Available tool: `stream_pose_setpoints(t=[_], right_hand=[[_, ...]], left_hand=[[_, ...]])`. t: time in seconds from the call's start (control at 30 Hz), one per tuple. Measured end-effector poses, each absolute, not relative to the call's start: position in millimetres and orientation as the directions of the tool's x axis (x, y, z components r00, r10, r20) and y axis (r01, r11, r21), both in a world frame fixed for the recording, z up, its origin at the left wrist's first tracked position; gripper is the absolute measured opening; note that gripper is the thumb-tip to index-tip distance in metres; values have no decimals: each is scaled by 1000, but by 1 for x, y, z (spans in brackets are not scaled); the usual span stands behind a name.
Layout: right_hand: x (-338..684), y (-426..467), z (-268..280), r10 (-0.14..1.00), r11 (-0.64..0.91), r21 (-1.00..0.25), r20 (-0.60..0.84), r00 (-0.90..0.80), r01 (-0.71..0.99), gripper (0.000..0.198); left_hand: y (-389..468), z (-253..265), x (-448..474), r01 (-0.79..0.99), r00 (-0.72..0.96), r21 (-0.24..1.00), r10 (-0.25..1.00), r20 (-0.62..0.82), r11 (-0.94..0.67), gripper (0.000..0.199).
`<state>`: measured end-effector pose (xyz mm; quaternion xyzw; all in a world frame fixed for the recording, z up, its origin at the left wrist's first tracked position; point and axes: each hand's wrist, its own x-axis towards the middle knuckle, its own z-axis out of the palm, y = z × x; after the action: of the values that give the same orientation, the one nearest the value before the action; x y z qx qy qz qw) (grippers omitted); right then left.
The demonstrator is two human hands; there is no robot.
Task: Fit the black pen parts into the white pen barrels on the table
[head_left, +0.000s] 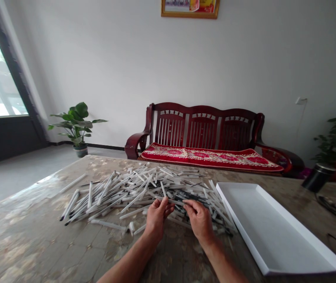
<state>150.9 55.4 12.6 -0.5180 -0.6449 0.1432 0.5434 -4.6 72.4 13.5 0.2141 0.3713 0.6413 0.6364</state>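
Observation:
Low over a heap of loose pen parts, my left hand [155, 218] is closed in a pinch around a slim whitish pen [176, 202]. That pen lies roughly level and reaches across to my right hand [199, 220], whose thumb and fingers are pinched at its far end. A short white tube [163, 189] sticks up just above my left thumb; whether I grip it or it belongs to the heap I cannot tell. The heap of white pen barrels [103, 196], many with black ends, spreads to the left and behind my hands. Darker thin pieces [185, 195] lie behind my right fingers.
A shallow white box lid or tray [283, 224] lies on the patterned tabletop [52, 243] to the right. Beyond it are a black cylinder [318, 177] and a dark cable [331, 206]. A red wooden bench [202, 129] and a potted plant [78, 122] stand behind the table.

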Motion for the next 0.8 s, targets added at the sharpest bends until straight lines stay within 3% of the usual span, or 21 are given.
stream_pose_setpoints(t=[0.2,0.33,0.53,0.8], right_hand=[[150,55,14,942,268,-906,317,109,327,45],[150,55,12,973,198,-929,226,56,313,55],[150,58,8,964,247,-913,265,9,325,51],[154,58,7,916,371,-846,401,-4,384,29]], left_hand=[[73,13,-4,-651,-71,756,986,-150,68,49],[73,12,-3,-634,-83,771,986,-146,61,48],[72,12,-4,-627,-111,777,981,-161,57,45],[73,10,-5,-628,-113,773,973,-202,87,44]])
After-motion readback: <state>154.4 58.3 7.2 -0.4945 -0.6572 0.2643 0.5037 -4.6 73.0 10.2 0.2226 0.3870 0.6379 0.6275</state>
